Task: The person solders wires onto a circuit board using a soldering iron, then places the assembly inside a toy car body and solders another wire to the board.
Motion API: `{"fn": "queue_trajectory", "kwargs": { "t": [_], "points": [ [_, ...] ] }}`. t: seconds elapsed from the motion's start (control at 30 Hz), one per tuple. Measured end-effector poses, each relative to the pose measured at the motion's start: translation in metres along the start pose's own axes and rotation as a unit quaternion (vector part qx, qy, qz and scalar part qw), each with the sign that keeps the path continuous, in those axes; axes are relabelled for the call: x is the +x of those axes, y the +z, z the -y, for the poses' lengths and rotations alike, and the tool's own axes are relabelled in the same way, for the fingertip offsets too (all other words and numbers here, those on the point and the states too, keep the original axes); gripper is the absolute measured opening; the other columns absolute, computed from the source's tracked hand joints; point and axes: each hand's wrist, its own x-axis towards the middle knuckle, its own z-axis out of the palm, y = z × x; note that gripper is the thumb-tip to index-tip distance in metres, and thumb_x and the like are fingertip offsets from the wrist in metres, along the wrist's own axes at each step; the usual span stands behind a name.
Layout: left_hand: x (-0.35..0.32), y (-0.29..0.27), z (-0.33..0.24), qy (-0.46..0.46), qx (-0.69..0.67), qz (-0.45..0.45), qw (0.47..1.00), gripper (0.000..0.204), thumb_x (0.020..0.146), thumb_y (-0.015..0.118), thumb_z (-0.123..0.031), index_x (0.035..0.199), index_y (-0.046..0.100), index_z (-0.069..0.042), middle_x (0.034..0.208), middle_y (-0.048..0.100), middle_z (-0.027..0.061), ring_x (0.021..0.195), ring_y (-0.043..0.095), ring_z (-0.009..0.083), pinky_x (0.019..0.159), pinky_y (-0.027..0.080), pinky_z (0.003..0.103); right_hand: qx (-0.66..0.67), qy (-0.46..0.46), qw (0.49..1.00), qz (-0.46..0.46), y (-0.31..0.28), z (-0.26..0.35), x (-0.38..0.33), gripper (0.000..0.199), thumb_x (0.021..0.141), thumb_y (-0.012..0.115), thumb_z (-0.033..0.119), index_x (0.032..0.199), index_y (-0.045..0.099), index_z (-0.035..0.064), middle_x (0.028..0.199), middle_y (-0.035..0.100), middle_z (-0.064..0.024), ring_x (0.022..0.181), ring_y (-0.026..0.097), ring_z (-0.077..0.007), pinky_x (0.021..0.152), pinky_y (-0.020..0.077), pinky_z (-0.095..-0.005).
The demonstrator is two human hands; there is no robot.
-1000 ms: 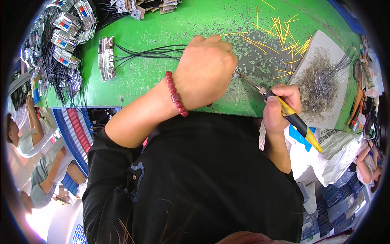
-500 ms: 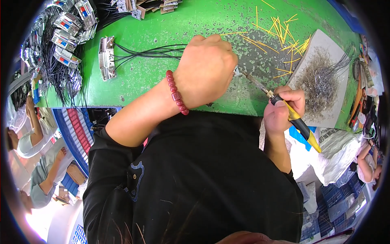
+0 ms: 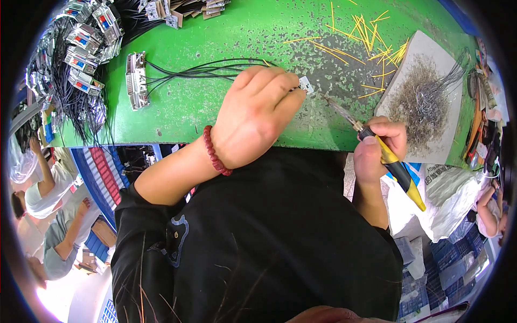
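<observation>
My left hand (image 3: 257, 116), a red bead bracelet at its wrist, is closed at the fingertips over the table. A small white board (image 3: 306, 84) pokes out beyond those fingertips, in their pinch. Thin black wires (image 3: 199, 71) run from under the fingers leftward to a silver metal housing (image 3: 137, 81) lying on the green table. In my right hand (image 3: 378, 144) is a yellow-and-black soldering iron (image 3: 397, 171), gripped like a pen. Its metal tip points up and left, a short way from the board and apart from it. The wire ends under my left fingers are hidden.
Yellow sticks of solder-like wire (image 3: 371, 40) lie scattered on the green tabletop (image 3: 183, 118). At the right, a grey pad (image 3: 449, 116) carries brown residue and tangled fine wire. Wired metal housings (image 3: 83, 59) pile up at the far left. Other people sit beyond both sides.
My left hand has shifted left and slightly toward me and turned, so more of the white board shows past the fingertips. The soldering iron has stayed nearly still.
</observation>
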Motion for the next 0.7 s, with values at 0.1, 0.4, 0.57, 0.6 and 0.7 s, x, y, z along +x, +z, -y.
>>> {"fn": "queue_trajectory", "kwargs": {
  "t": [0.1,0.4,0.57,0.6,0.7],
  "points": [
    [-0.007,0.009,-0.001,0.015,0.025,-0.006,1.0,0.037,0.07,0.067,-0.003,0.107,0.067,-0.003,0.108,0.062,0.0088,0.099,0.06,0.0267,0.088,0.047,0.041,-0.047,0.015,0.998,0.038,0.0,-0.004,-0.002,0.021,0.081,0.067,0.005,0.093,0.05,0.0011,0.08,0.055,-0.0078,0.068,0.044,-0.0094,0.061,0.0355,-0.0229],
    [-0.012,0.009,-0.004,0.014,0.103,0.031,0.994,0.04,0.076,0.058,-0.012,0.114,0.067,-0.006,0.113,0.062,0.005,0.108,0.056,0.0203,0.1,0.04,0.042,-0.094,-0.022,0.993,0.07,0.004,-0.005,0.0,0.024,0.081,0.071,0.006,0.094,0.052,0.0009,0.082,0.059,-0.0108,0.064,0.047,-0.0094,0.057,0.0366,-0.0228],
    [-0.014,0.01,-0.003,0.026,0.114,0.036,0.992,0.041,0.075,0.059,-0.012,0.115,0.067,-0.007,0.112,0.061,0.0038,0.108,0.056,0.0188,0.101,0.038,0.044,-0.109,-0.019,0.991,0.071,0.003,-0.004,0.001,0.025,0.081,0.072,0.008,0.094,0.052,0.0008,0.081,0.059,-0.0114,0.064,0.048,-0.01,0.057,0.0377,-0.0228],
    [-0.014,0.01,-0.003,0.026,0.113,0.035,0.993,0.041,0.075,0.059,-0.012,0.115,0.067,-0.007,0.112,0.061,0.0038,0.108,0.056,0.0188,0.101,0.038,0.044,-0.122,-0.031,0.989,0.073,0.003,-0.004,0.001,0.026,0.081,0.072,0.008,0.094,0.052,0.0007,0.081,0.059,-0.0116,0.064,0.048,-0.0103,0.057,0.0379,-0.0229],
    [-0.011,0.01,-0.004,0.022,0.113,0.04,0.993,0.04,0.075,0.059,-0.013,0.114,0.067,-0.006,0.11,0.061,0.0037,0.107,0.056,0.0185,0.101,0.038,0.045,-0.118,-0.023,0.99,0.073,0.004,-0.005,0.0,0.026,0.081,0.073,0.008,0.094,0.052,0.0007,0.081,0.059,-0.012,0.064,0.049,-0.0105,0.056,0.0385,-0.0231]
  ]
}}
